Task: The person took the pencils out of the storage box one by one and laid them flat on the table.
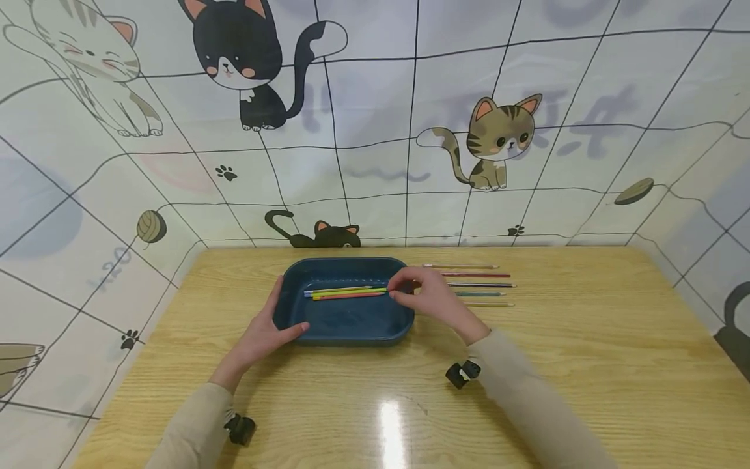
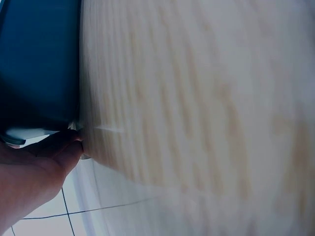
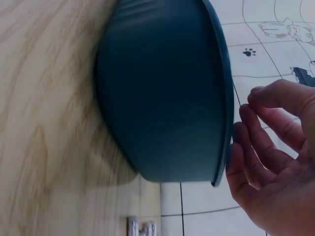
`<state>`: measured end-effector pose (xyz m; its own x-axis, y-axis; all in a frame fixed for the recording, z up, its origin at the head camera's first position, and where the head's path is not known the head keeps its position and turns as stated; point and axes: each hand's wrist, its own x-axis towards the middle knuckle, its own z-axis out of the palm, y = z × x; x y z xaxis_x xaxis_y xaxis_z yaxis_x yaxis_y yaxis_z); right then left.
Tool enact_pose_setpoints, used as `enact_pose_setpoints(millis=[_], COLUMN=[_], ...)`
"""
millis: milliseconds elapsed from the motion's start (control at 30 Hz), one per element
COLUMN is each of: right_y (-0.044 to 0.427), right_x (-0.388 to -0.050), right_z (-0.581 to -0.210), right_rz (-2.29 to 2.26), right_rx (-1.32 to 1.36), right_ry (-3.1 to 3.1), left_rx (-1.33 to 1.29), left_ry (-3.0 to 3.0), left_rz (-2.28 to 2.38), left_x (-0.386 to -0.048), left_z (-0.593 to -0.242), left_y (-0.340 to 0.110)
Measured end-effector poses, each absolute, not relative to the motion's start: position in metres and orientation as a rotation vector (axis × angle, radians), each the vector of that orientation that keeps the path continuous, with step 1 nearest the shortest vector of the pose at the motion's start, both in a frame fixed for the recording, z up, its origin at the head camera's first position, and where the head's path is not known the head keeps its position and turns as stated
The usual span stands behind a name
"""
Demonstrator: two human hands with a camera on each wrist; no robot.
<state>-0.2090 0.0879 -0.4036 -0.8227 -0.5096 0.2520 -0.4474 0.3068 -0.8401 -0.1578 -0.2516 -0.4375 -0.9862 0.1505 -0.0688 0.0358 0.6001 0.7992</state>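
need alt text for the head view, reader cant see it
A person's right hand seems to pinch a yellow-green pencil lying with other pencils in a dark blue tray, while the left hand holds the tray's left end. Five more pencils lie right of the tray on a wooden table, before a cat-patterned backdrop.

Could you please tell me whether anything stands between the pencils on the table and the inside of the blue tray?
Yes: the right wall of the tray stands before the table pencils, and the right hand is over that end. Nothing else visible blocks the way.
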Motion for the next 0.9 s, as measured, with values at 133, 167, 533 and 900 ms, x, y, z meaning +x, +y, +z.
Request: enact_pose_setpoints(millis=[133,167,533,900], right_y=[0.08,0.078,0.06,0.041], right_x=[-0.21,-0.21,-0.215,-0.223], right_z=[-0.404,-0.405,-0.408,-0.411], right_rz=[-1.545,-1.541,-1.52,-1.466], right_rx=[-0.935,-0.937,-0.914,-0.864], right_ry=[2.498,2.5,2.458,2.507], left_rx=[0.154,0.153,0.154,0.164], left_ry=[2.701,2.703,2.7,2.702], left_rz=[1.329,1.327,1.329,1.335], left_x=[-0.158,-0.158,-0.157,-0.157], left_z=[-0.439,-0.44,-0.44,-0.439], left_y=[-0.252,-0.252,-0.252,-0.253])
